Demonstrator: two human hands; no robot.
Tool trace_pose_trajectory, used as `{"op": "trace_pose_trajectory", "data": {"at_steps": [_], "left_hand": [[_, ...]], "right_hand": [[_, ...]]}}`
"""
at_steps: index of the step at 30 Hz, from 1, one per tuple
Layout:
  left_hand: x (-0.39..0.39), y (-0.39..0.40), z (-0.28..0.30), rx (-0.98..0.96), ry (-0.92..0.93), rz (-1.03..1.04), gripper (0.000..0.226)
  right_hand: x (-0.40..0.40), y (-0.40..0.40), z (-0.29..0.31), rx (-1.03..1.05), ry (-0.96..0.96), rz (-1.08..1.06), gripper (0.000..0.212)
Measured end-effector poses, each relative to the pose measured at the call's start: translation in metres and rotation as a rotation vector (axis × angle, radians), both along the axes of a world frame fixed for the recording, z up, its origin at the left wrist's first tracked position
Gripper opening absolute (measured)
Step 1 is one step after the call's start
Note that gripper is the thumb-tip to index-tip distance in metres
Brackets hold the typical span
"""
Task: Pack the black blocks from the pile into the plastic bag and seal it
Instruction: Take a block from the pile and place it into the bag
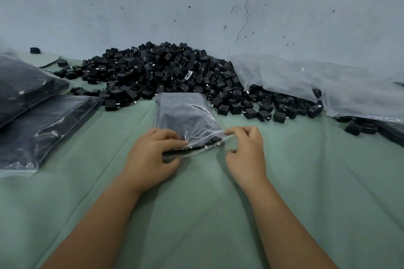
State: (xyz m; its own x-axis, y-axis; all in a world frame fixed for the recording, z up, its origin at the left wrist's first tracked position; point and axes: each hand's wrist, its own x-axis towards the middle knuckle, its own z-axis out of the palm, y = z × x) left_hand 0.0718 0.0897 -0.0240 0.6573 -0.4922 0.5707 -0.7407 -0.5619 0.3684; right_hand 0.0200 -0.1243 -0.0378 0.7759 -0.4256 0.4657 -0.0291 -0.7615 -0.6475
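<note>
A clear plastic bag (183, 116) filled with black blocks lies flat on the green cloth (196, 214), its mouth towards me. My left hand (150, 157) grips the left part of the mouth, fingers on top and thumb beneath. My right hand (246, 150) pinches the right corner of the mouth between thumb and forefinger. A few blocks show just inside the mouth. Behind the bag, a big pile of loose black blocks (166, 72) spreads against the wall.
Two filled bags (41, 120) lie stacked at the left. Crumpled clear plastic sheeting (328, 83) covers the right end of the pile. A grey wall (196, 6) stands close behind. Stray blocks (358, 126) lie at the right.
</note>
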Motion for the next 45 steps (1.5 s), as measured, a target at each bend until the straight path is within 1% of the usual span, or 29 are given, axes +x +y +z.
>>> {"op": "trace_pose_trajectory", "data": {"at_steps": [2,3,5,7,11,15,18,21,24,29,35,39,42,45], "left_hand": [[-0.002,0.007,0.001,-0.013,0.008,0.051,0.037],[-0.003,0.01,0.0,-0.042,0.023,0.082,0.035],[-0.003,0.011,-0.001,-0.097,0.068,0.12,0.031],[-0.003,0.011,-0.002,-0.1,0.094,0.121,0.036],[-0.002,0.012,-0.006,-0.092,0.06,0.129,0.037],[0.002,0.015,-0.007,-0.15,0.058,0.226,0.035],[0.001,0.014,-0.005,-0.022,-0.043,0.206,0.033],[-0.004,0.01,-0.003,0.057,-0.081,0.14,0.03],[-0.003,0.008,-0.004,0.052,-0.106,0.07,0.027],[-0.001,0.009,-0.007,0.022,-0.127,0.062,0.013],[-0.001,0.006,-0.009,0.042,-0.111,0.103,0.015],[0.001,0.007,-0.011,0.051,-0.12,0.102,0.013],[0.001,0.007,-0.011,0.053,-0.109,0.115,0.013],[0.002,0.006,-0.011,0.029,-0.085,0.115,0.015]], "right_hand": [[0.002,-0.005,-0.002,0.066,0.01,-0.064,0.042],[0.004,-0.007,-0.002,0.1,0.024,-0.076,0.039],[0.005,-0.01,-0.004,0.211,0.054,-0.032,0.036],[0.006,-0.012,-0.005,0.264,0.075,0.028,0.036],[0.006,-0.009,-0.004,0.181,0.046,0.037,0.026],[0.005,-0.007,-0.002,0.072,-0.038,0.039,0.026],[0.004,-0.008,-0.001,0.021,-0.002,0.064,0.022],[0.002,-0.015,0.0,-0.016,0.038,0.033,0.02],[-0.001,-0.02,0.001,-0.033,0.054,0.043,0.023],[-0.003,-0.018,0.001,-0.051,0.075,0.044,0.021],[-0.002,-0.014,0.002,-0.13,0.162,0.043,0.017],[-0.003,-0.013,0.003,-0.184,0.127,0.056,0.022],[-0.004,-0.015,0.002,-0.143,0.109,0.046,0.017],[-0.003,-0.018,0.002,-0.061,0.114,0.051,0.023]]}}
